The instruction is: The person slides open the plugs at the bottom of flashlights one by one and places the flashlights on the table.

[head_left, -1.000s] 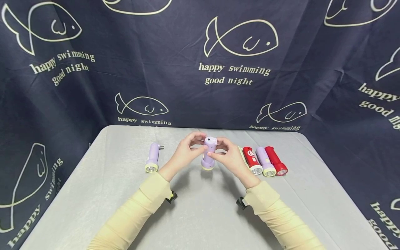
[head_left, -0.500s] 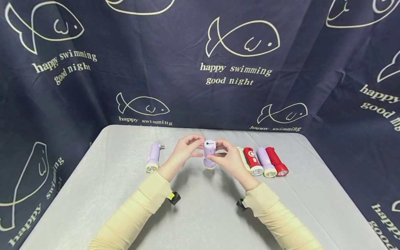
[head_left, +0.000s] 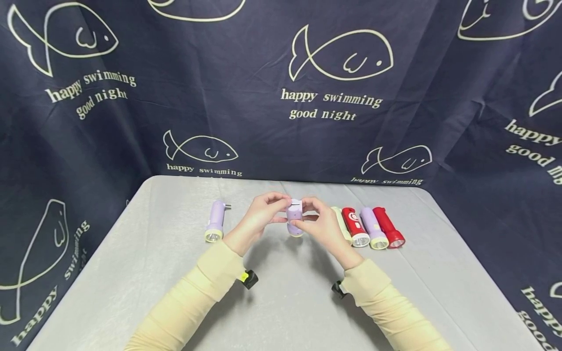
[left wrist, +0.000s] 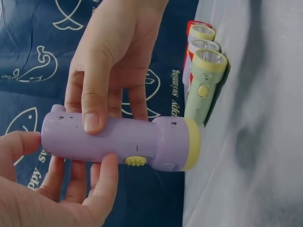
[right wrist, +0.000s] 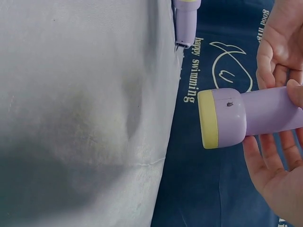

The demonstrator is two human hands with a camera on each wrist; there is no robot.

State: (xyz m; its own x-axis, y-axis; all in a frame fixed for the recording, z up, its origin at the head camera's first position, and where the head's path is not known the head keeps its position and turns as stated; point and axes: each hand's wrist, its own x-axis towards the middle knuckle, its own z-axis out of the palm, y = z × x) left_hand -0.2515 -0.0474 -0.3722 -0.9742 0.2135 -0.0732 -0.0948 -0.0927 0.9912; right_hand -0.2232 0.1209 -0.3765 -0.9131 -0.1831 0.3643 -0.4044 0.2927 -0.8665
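A purple flashlight (head_left: 295, 219) with a yellow rim is held up between both hands over the table, lens end down. My right hand (head_left: 322, 222) grips its body, thumb on the near side in the left wrist view. My left hand (head_left: 263, 214) has thumb and forefinger at the tail end, and another fingertip touches the body beside the yellow switch (left wrist: 135, 161). The tail shows a dark slot in the head view. In the right wrist view the flashlight (right wrist: 232, 118) points its yellow rim leftward, and its tail runs out of frame.
Left on the grey table (head_left: 290, 302) lies another purple flashlight (head_left: 215, 222), its plug prongs out. To the right lie a pale green flashlight (left wrist: 206, 85), a red one with a white rim (head_left: 354, 226), a purple one (head_left: 374, 228) and a red one (head_left: 388, 227), side by side.
My left thumb has moved from the flashlight's body up to its tail end. The flashlight has dropped slightly and tilted. My right hand keeps its grip.
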